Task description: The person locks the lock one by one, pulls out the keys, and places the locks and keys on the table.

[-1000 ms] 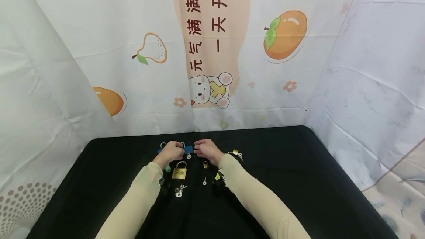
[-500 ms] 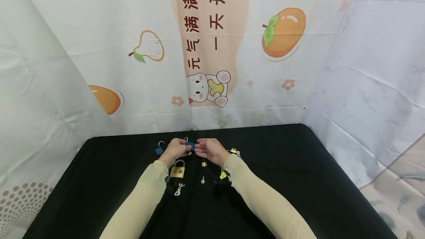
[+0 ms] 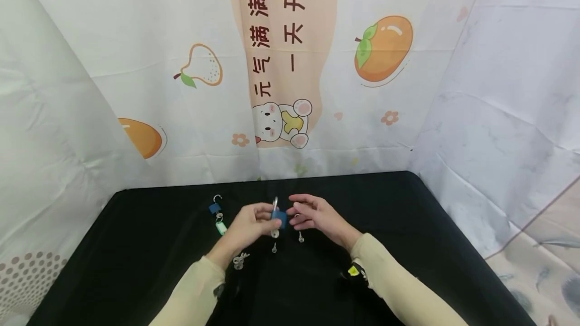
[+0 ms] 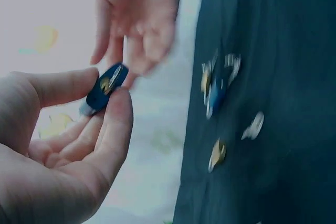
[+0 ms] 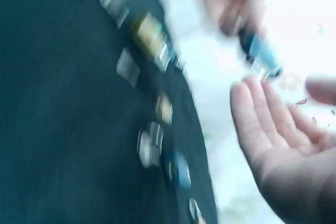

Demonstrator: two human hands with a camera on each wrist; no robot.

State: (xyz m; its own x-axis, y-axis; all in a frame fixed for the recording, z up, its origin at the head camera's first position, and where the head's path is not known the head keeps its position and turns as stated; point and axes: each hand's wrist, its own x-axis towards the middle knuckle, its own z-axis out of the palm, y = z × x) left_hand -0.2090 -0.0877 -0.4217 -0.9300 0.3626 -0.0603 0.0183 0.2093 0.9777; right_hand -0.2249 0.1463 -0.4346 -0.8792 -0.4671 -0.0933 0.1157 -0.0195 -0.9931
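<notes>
My left hand (image 3: 250,226) pinches a blue padlock (image 3: 280,219) between thumb and fingers, raised above the black table. Its shackle points up in the head view, and a key (image 3: 274,234) hangs beneath. The left wrist view shows the padlock's underside, with a silver key (image 4: 114,77) at the brass keyhole. Facing it from the right is my right hand (image 3: 322,217), fingers loosely extended and holding nothing, fingertips close to the padlock. A second blue padlock (image 3: 215,208) with a key and green tag (image 3: 221,228) lies left of my left hand.
Loose keys (image 3: 240,260) lie on the black cloth (image 3: 290,291), with single keys (image 3: 274,248) nearby. The right wrist view shows, blurred, a large brass padlock (image 5: 148,34), a small brass one (image 5: 164,109) and another blue one (image 5: 177,170). A printed curtain (image 3: 290,165) stands behind.
My left hand has taken hold of the blue padlock at the back, lifted it and brought it nearer and to the right. My right hand has moved back and right alongside.
</notes>
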